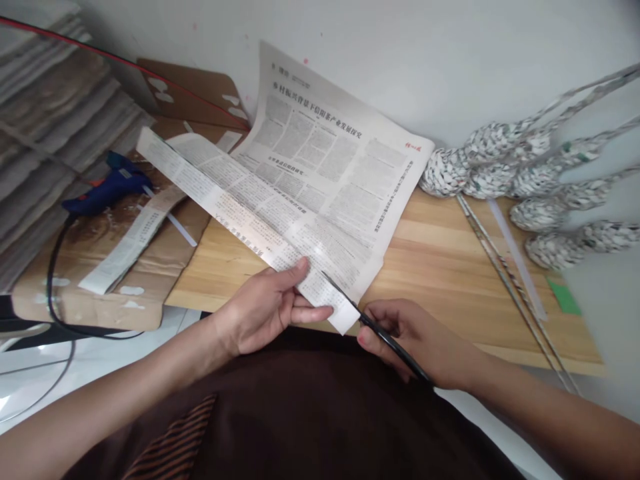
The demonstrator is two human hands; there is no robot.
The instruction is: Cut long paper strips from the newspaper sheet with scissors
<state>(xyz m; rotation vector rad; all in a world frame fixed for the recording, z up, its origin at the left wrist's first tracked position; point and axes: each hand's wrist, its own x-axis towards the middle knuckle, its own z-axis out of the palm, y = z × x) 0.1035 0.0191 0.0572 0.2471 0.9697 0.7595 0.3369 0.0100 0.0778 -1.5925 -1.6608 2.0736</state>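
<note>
My left hand (273,303) pinches the near folded edge of a newspaper sheet (325,150), its thumb on top and fingers underneath. The sheet lies over the wooden table and leans up against the wall at its far side. In my right hand (400,333) is a pair of black scissors (380,330), held by the handles. Their blades reach into the paper along the fold, just right of my left fingers. Part of the lower blade is hidden by the paper.
A blue glue gun (107,190) and a folded newspaper strip (133,243) lie on cardboard (145,320) at left, beside stacked newspapers (55,133). Braided paper pieces (500,167), thin rods (515,293) and a green scrap (564,297) are on the right of the wooden table (440,247).
</note>
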